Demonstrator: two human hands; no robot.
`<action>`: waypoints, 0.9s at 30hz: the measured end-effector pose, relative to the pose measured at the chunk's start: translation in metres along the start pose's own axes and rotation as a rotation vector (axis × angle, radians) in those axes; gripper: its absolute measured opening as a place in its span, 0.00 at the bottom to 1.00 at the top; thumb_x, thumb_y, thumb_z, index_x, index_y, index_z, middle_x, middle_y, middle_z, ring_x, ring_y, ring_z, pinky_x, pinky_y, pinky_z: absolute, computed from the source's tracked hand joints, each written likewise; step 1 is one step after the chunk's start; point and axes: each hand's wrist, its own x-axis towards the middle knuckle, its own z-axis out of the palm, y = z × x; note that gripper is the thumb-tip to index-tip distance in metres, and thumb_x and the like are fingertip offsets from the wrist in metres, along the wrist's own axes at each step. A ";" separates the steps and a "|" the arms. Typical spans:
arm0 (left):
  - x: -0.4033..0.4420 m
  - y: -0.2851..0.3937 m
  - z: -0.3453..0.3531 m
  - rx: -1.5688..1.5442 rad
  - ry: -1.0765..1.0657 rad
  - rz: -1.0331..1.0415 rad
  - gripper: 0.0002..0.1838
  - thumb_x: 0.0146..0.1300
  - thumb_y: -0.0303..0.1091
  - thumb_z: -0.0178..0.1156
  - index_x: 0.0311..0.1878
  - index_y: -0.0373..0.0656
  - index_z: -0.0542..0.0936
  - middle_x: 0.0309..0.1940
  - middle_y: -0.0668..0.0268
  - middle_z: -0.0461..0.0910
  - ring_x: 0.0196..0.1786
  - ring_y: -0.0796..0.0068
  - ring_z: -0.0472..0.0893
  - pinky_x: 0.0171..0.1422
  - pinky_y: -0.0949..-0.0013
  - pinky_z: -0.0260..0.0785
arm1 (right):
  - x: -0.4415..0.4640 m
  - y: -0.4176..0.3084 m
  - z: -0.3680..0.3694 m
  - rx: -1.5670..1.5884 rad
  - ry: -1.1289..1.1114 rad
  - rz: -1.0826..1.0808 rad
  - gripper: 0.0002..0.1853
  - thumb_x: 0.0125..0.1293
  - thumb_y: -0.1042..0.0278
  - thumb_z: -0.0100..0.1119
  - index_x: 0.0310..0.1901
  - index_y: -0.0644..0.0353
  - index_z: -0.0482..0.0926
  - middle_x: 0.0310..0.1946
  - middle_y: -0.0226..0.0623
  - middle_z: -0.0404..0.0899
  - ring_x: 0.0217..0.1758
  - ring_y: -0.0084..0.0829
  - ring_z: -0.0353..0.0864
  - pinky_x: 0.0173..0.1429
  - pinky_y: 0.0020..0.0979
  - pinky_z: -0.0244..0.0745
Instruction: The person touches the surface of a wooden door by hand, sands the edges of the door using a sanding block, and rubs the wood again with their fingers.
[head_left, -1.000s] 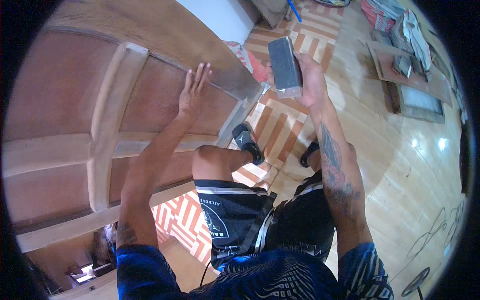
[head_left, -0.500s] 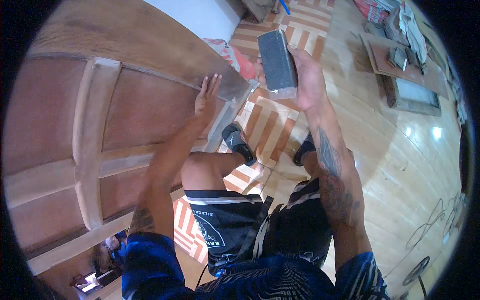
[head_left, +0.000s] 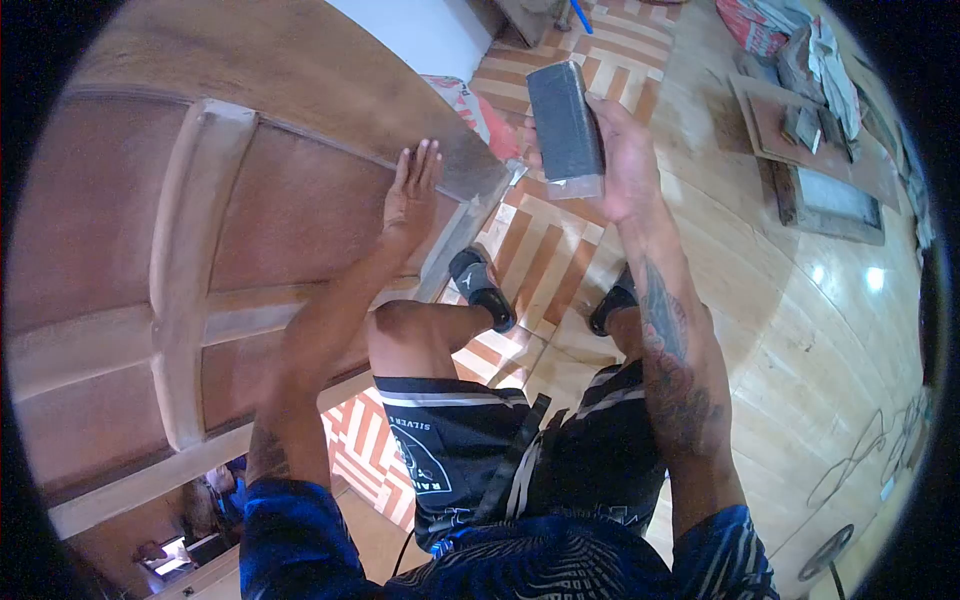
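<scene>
My right hand (head_left: 628, 160) grips a sanding block (head_left: 565, 122) wrapped in dark grey sandpaper, its flat face turned up toward me. The block is held in the air over the floor, apart from the wood. On the left stands a large brown wooden panelled door (head_left: 300, 200) with raised frame strips and reddish-brown recessed panels. My left hand (head_left: 411, 190) lies on it near its right edge, fingers stretched out and holding nothing.
A red and white sack (head_left: 475, 115) lies beyond the door's corner. At the right, boards (head_left: 790, 120) and cloths are piled on the tiled floor (head_left: 740, 290). A thin cable (head_left: 850, 460) lies lower right. My sandalled feet (head_left: 480, 285) stand near the door.
The view has shifted slightly. My left hand has slid a little back toward me along the door. The sanding block stays raised in my right hand.
</scene>
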 end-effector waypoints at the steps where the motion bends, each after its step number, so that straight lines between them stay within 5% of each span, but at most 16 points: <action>1: -0.004 -0.007 -0.006 -0.005 0.002 -0.007 0.37 0.68 0.42 0.45 0.77 0.37 0.53 0.81 0.57 0.42 0.82 0.56 0.38 0.82 0.46 0.28 | -0.001 0.000 0.000 0.000 0.008 0.002 0.24 0.75 0.57 0.39 0.54 0.73 0.73 0.40 0.53 0.82 0.39 0.45 0.86 0.43 0.46 0.86; 8: -0.035 -0.059 -0.027 -0.087 0.138 -0.108 0.35 0.67 0.40 0.48 0.76 0.37 0.56 0.80 0.59 0.44 0.82 0.57 0.41 0.81 0.44 0.36 | -0.006 -0.003 0.004 -0.021 0.109 0.024 0.22 0.75 0.59 0.41 0.52 0.73 0.74 0.41 0.54 0.82 0.39 0.43 0.86 0.44 0.44 0.86; 12: -0.061 -0.055 -0.040 -0.291 0.203 -0.213 0.37 0.64 0.40 0.54 0.76 0.41 0.58 0.80 0.60 0.46 0.82 0.60 0.44 0.80 0.43 0.41 | 0.000 0.003 -0.003 -0.063 0.111 0.065 0.25 0.77 0.56 0.38 0.59 0.72 0.70 0.46 0.55 0.81 0.46 0.42 0.85 0.49 0.41 0.84; 15: -0.068 -0.028 -0.034 -0.649 0.362 -0.300 0.29 0.64 0.39 0.56 0.68 0.40 0.71 0.73 0.55 0.63 0.74 0.58 0.64 0.77 0.52 0.54 | 0.002 0.011 0.002 -0.105 0.153 0.054 0.23 0.76 0.56 0.43 0.55 0.70 0.75 0.43 0.47 0.83 0.41 0.35 0.85 0.46 0.36 0.83; 18: -0.052 -0.015 -0.028 -1.364 0.059 -0.596 0.23 0.64 0.41 0.60 0.57 0.36 0.78 0.62 0.50 0.74 0.58 0.55 0.80 0.63 0.59 0.71 | 0.003 0.021 0.001 -0.261 0.233 0.123 0.21 0.77 0.57 0.46 0.59 0.66 0.75 0.47 0.39 0.83 0.44 0.28 0.83 0.47 0.31 0.79; 21: -0.027 -0.007 -0.001 -1.764 0.316 -0.819 0.21 0.66 0.44 0.58 0.49 0.33 0.81 0.46 0.49 0.82 0.43 0.55 0.85 0.47 0.61 0.77 | -0.001 0.042 0.014 -0.516 0.240 -0.132 0.23 0.76 0.59 0.51 0.65 0.64 0.72 0.52 0.41 0.81 0.49 0.25 0.81 0.52 0.29 0.77; 24: -0.015 -0.016 0.018 -2.330 -0.014 -0.923 0.21 0.69 0.45 0.55 0.55 0.37 0.79 0.46 0.61 0.83 0.49 0.63 0.83 0.52 0.61 0.74 | -0.003 0.060 0.022 -0.950 0.235 -0.308 0.29 0.74 0.60 0.55 0.71 0.65 0.64 0.60 0.43 0.76 0.57 0.28 0.77 0.61 0.29 0.72; 27: -0.018 -0.032 -0.010 -2.469 0.021 -1.021 0.22 0.68 0.44 0.55 0.50 0.31 0.80 0.33 0.54 0.83 0.40 0.63 0.82 0.47 0.61 0.73 | 0.002 0.085 0.020 -1.189 0.177 -0.424 0.33 0.72 0.63 0.57 0.73 0.66 0.59 0.61 0.49 0.73 0.61 0.35 0.75 0.67 0.33 0.68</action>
